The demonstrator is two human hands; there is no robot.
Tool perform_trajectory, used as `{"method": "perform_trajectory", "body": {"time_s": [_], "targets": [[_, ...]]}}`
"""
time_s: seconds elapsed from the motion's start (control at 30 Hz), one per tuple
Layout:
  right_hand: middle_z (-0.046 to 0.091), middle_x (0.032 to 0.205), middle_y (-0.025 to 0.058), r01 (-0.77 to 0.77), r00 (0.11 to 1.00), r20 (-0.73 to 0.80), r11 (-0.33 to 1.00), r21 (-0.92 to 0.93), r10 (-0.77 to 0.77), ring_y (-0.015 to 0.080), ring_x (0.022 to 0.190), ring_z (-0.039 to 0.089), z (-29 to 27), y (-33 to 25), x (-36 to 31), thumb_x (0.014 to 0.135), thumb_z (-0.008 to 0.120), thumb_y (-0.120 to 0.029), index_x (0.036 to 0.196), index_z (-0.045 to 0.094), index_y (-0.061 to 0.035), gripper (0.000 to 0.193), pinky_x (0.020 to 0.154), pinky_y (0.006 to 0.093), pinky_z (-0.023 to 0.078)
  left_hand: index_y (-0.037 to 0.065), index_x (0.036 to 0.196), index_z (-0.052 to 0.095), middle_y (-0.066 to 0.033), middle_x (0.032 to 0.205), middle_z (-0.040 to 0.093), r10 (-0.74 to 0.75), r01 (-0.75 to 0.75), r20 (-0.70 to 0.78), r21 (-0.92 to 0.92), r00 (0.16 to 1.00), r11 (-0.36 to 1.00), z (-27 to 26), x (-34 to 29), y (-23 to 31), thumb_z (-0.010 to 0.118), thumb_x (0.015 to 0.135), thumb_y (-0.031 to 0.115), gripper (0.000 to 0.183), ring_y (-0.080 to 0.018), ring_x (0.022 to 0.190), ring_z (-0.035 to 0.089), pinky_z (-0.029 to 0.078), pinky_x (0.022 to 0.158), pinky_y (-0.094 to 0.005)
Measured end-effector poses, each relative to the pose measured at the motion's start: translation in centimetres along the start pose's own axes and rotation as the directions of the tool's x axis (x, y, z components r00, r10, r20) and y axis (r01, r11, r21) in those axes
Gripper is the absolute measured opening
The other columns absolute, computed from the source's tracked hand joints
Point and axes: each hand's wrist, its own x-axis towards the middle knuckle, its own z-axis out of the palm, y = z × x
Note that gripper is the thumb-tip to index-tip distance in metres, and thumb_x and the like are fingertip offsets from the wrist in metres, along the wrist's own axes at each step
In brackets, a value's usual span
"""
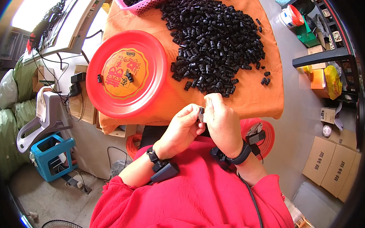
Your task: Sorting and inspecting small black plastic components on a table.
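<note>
While I have both hands in view at the bench's near edge, the left hand (184,122) pinches a small black plastic piece (201,111), thumb and index fingers closed on it. Right hand (222,121) sits right beside it, fingers curled over; whether they grip the piece too, I can't tell. Something pale shows just under the piece, too small for me to name.

Bench (260,98) has an orange cloth cover. Heap of small black plastic pieces (217,43) fills the far middle, beyond the hands. Pink perforated plastic basket (148,4) at the far edge, more black pieces inside. Round red plastic tray (154,64) with a yellow printed centre lies on the left; I make out at least two black pieces on it, and its left rim juts past the bench's left edge.

Room: I get only a narrow gap between tray and heap. Bare cloth runs from the tray to the near edge, and a wider strip lies on the right, with a few stray pieces (266,81) near the heap. Below the near right corner, a red perforated plastic basket (265,148) sits close to the right forearm. A black cable (252,197) trails from the right wrist down the red shirt (188,186).
</note>
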Motion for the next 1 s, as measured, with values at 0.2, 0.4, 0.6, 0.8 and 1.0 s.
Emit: {"method": "perform_trajectory", "body": {"time_s": [0.2,0.4,0.6,0.8,1.0], "targets": [[0.063,0.068,0.0189,-0.022,1.000,-0.019,0.998,0.056,0.023,0.0353,0.064,0.067,0.1,-0.1,0.0,0.100,0.053,-0.014,0.107,0.058,-0.0043,0.013,0.054,0.0424,0.048,0.007,0.101,0.057,-0.0017,0.090,0.059,0.000,0.000,-0.003,-0.002,1.000,1.000,-0.2,0.0,-0.1,0.052,0.104,0.022,0.016,-0.0105,0.077,0.053,0.043,0.068,-0.0261],[0.062,0.066,0.0167,-0.029,1.000,-0.003,0.999,0.041,0.029,0.0315,0.060,0.066,0.2,0.1,0.0,0.101,0.053,-0.015,0.106,0.058,-0.0044,0.013,0.053,0.0402,0.047,0.007,0.101,0.057,-0.0023,0.091,0.060,-0.020,0.020,-0.002,-0.040,1.000,0.999,-0.3,-0.1,-0.1,0.053,0.103,0.022,0.016,-0.0108,0.077,0.054,0.043,0.068,-0.0261],[0.064,0.067,0.0162,-0.071,0.996,0.063,0.993,0.092,0.065,0.0328,0.061,0.066,-0.3,-0.6,0.2,0.101,0.048,-0.014,0.105,0.052,-0.0019,0.014,0.054,0.0454,0.049,0.007,0.102,0.057,-0.0027,0.091,0.060,0.013,-0.013,-0.020,-0.021,1.000,1.000,-0.2,-0.1,-0.3,0.053,0.103,0.021,0.015,-0.0110,0.077,0.054,0.044,0.068,-0.0262],[0.063,0.064,0.0141,-0.088,0.994,0.072,0.991,0.103,0.081,0.0303,0.058,0.066,-0.4,-0.7,0.2,0.101,0.048,-0.014,0.105,0.052,-0.0021,0.013,0.052,0.0435,0.049,0.006,0.103,0.057,-0.0028,0.091,0.060,0.020,-0.021,-0.017,-0.028,1.000,0.999,-0.3,-0.1,-0.4,0.052,0.104,0.021,0.015,-0.0112,0.077,0.055,0.044,0.068,-0.0264],[0.064,0.065,0.0139,-0.105,0.992,0.082,0.986,0.128,0.095,0.0286,0.058,0.067,-0.3,-0.6,0.1,0.101,0.049,-0.014,0.104,0.054,-0.0020,0.013,0.052,0.0425,0.050,0.006,0.103,0.058,-0.0030,0.092,0.060,0.024,-0.024,-0.009,-0.033,1.000,0.999,-0.3,-0.2,-0.5,0.052,0.104,0.022,0.016,-0.0113,0.078,0.055,0.044,0.068,-0.0267]]}}
